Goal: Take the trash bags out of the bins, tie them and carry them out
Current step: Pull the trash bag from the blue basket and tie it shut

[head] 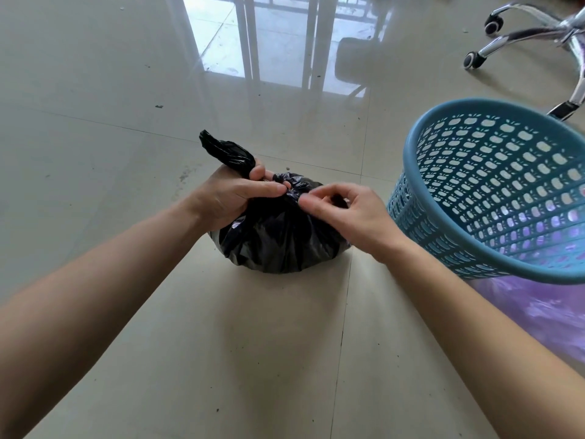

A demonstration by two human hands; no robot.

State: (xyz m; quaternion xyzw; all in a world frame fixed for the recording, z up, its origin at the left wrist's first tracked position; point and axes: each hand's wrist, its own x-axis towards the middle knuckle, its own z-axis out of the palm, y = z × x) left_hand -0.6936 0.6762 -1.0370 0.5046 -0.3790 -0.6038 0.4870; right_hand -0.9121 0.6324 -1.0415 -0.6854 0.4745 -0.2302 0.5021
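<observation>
Black trash bag [278, 245] on floor [126, 153], just left of blue bin [493, 191]. Left hand [231, 198] — fingers curled round twisted bag neck; right hand [345, 213] — fingers pinching gathered top beside it.

Trash bag [278, 236]: on the floor [95, 122], near centre.
Bin [493, 191]: just right of the bag.
Chair base [538, 36]: far right, behind the bin.

A glossy tiled floor [95, 128] held the bright reflection [218, 36] of a railed window. A chrome chair base [525, 36] stood at the far right, its black casters [474, 60] on the tiles. Small dark specks [159, 106] lay scattered about
</observation>
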